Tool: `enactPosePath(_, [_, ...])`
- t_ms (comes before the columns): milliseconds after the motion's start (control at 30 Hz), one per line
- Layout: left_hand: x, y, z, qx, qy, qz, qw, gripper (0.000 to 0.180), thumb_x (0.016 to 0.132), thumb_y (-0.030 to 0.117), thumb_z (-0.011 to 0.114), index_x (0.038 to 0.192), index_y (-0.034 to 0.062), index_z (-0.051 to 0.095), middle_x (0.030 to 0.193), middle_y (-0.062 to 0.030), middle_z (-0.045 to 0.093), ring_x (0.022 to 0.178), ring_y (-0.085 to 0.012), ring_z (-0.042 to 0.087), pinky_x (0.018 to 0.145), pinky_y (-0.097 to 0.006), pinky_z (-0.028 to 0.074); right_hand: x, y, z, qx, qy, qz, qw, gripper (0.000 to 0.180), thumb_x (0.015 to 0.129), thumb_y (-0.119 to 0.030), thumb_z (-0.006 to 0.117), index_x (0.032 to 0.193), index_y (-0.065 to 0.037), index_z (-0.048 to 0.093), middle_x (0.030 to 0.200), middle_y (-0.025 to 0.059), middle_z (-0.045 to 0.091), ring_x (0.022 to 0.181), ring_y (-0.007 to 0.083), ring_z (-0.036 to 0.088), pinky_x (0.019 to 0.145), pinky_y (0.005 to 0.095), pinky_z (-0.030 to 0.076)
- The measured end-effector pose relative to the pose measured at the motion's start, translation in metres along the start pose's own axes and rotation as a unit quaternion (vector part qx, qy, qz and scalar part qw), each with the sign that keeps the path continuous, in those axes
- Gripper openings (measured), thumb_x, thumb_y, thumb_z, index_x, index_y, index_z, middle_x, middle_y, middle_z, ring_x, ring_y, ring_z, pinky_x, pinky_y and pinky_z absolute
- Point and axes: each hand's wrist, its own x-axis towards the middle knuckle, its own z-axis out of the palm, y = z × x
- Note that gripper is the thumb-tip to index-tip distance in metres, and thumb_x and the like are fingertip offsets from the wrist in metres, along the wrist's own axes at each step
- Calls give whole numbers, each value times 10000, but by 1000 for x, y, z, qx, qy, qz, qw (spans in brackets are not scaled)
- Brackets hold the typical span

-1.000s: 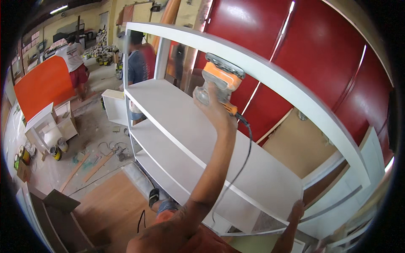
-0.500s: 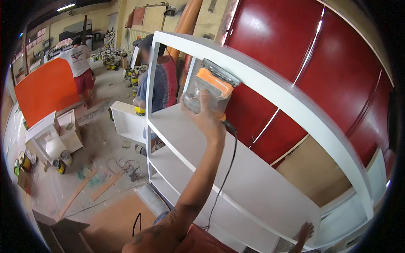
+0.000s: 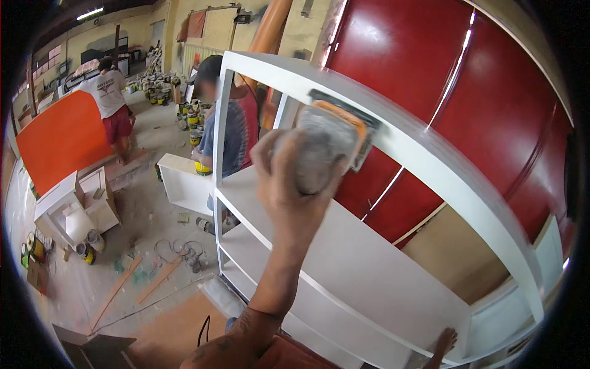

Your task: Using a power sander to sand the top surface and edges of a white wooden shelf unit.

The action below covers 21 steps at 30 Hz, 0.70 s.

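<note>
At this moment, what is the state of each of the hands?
Left hand: closed around the orange and grey sander.
Right hand: open, no object visible in it, at the white shelf unit; contact unclear.

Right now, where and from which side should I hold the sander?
Probably best around the rounded grey body of the sander, coming from the near side, below: its flat pad faces the white frame, so keep fingers off that side. The left hand wraps the body there.
</note>
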Motion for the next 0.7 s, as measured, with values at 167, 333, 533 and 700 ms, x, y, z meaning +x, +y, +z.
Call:
enactPosePath(167, [8, 53, -4, -25, -175, 31, 984, 585, 706, 140, 886, 1249, 155, 670, 1246, -174, 568, 996, -352, 640, 784, -419, 577, -4, -9, -6, 57, -31, 60, 996, 521, 1048, -515, 448, 1454, -191, 489, 1500, 117, 498, 1371, 338, 494, 1030, 612, 465])
enactPosePath(333, [12, 111, 4, -51, -226, 89, 969, 583, 725, 144, 845, 1276, 170, 657, 1262, -146, 574, 988, -329, 639, 761, -410, 581, 7, 3, -32, 27, -113, 89, 989, 549, 1046, -542, 445, 1464, -187, 481, 1507, 108, 491, 1324, 375, 515, 1023, 624, 461])
enactPosePath(533, [10, 119, 24, -14, -182, 128, 975, 633, 732, 162, 838, 1331, 153, 634, 1171, -152, 626, 960, -314, 646, 756, -415, 574, 51, 48, -9, 59, -46, -85, 994, 519, 1047, -469, 477, 1440, -133, 513, 1483, 120, 515, 1328, 365, 512, 1058, 562, 441])
enactPosePath(700, [-5, 125, 49, -6, -294, 224, 929, 614, 759, 214, 825, 1332, 136, 619, 1178, -162, 623, 984, -333, 638, 817, -440, 540, 32, 69, -1, 141, -75, -228, 961, 462, 1050, -379, 509, 1405, -87, 553, 1457, 137, 541, 1353, 349, 496, 1098, 496, 423])
